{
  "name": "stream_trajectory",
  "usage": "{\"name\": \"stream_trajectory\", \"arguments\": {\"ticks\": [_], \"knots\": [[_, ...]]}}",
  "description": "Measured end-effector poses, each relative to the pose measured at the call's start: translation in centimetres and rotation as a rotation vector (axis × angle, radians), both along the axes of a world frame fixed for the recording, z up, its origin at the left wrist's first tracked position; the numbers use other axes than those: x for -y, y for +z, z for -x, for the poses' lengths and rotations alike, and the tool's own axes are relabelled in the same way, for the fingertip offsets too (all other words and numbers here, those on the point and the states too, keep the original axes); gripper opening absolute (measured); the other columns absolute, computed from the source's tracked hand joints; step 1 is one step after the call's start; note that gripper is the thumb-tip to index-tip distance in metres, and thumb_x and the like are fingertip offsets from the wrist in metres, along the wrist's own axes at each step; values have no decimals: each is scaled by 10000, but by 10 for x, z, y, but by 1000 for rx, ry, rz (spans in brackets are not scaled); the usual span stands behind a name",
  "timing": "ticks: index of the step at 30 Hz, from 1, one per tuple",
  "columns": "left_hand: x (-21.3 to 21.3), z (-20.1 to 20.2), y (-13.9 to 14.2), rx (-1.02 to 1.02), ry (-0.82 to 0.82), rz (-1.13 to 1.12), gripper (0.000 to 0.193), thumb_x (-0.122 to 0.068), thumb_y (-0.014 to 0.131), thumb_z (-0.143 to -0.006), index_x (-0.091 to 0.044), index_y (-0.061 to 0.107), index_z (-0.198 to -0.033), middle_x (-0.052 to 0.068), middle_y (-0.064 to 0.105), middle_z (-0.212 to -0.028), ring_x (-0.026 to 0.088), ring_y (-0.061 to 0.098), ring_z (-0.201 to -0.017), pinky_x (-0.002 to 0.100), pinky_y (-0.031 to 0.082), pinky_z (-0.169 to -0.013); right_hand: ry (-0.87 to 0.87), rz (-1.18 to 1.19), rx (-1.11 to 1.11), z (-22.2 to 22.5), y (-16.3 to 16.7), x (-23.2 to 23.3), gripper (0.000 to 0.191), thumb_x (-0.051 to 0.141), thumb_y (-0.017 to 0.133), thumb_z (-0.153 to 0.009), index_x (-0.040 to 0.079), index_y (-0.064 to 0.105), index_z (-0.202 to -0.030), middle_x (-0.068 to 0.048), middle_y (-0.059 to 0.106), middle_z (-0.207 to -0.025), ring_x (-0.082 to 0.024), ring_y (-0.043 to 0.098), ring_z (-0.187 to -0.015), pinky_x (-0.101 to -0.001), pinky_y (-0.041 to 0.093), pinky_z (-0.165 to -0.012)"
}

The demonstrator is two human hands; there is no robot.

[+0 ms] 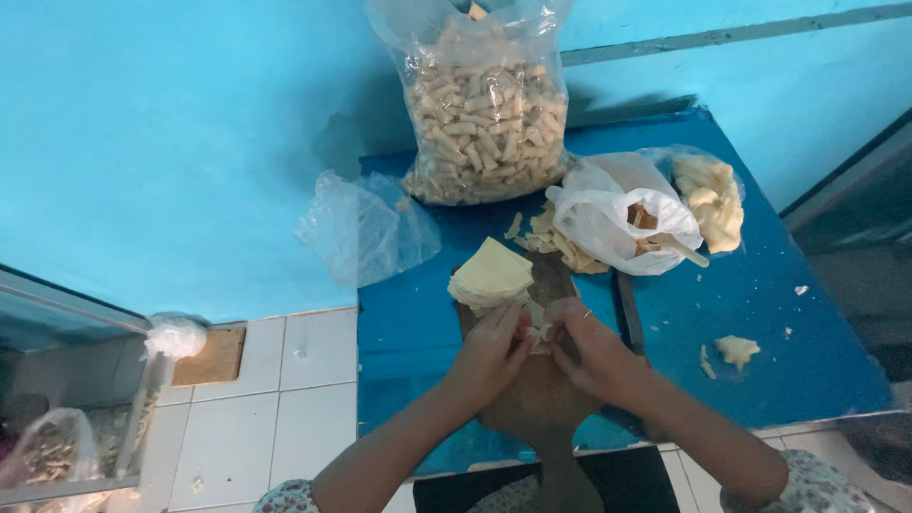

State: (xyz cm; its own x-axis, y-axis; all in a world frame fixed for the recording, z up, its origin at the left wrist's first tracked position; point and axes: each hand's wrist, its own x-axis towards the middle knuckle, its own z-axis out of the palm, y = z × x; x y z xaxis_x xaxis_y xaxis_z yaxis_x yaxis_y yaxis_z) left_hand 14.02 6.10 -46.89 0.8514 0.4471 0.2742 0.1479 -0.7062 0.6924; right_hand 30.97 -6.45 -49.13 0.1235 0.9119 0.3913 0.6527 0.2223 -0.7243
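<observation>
2 hands at work: left hand (pixel 494 347), right hand (pixel 587 344). 1 wooden board (pixel 541 399) under them. 1 stack of pale wrappers (pixel 491 274). 1 big clear bag of rolled sticks (pixel 484 119), 1 empty clear bag (pixel 366 228), 1 white bag (pixel 608 217). 2 dough lumps: large lump (pixel 712 198), small lump (pixel 736 350).

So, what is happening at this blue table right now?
A person works with both hands over a wooden board on the blue table. The left hand and right hand meet on a small pale piece, pinching it between the fingers. A stack of thin pale sheets lies just beyond the hands. Further back stands a big clear bag full of small rolls. A white bag and a lump of dough lie to the right.
</observation>
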Motion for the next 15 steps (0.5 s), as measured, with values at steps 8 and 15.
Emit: {"name": "stream_trajectory", "arguments": {"ticks": [8,15], "knots": [[-2,-22,11,-19,-25,33,238,-44,701,-881,-2,570,-1075,166,591,-1026,334,660,-959,428,553,-779,2,-7,89,-20,5,0,420,-31,717,-823,52,458,-1143,-171,593,-1150,-337,695,-1051,-395,579,-819],[-4,-19,18,70,-52,3,206,-26,700,-887,-14,620,-1076,166,599,-1082,363,671,-978,439,551,-786,46,17,58,-19,12,1,363,-41,660,-870,55,477,-1168,-170,609,-1137,-345,705,-1024,-418,572,-793]]}}
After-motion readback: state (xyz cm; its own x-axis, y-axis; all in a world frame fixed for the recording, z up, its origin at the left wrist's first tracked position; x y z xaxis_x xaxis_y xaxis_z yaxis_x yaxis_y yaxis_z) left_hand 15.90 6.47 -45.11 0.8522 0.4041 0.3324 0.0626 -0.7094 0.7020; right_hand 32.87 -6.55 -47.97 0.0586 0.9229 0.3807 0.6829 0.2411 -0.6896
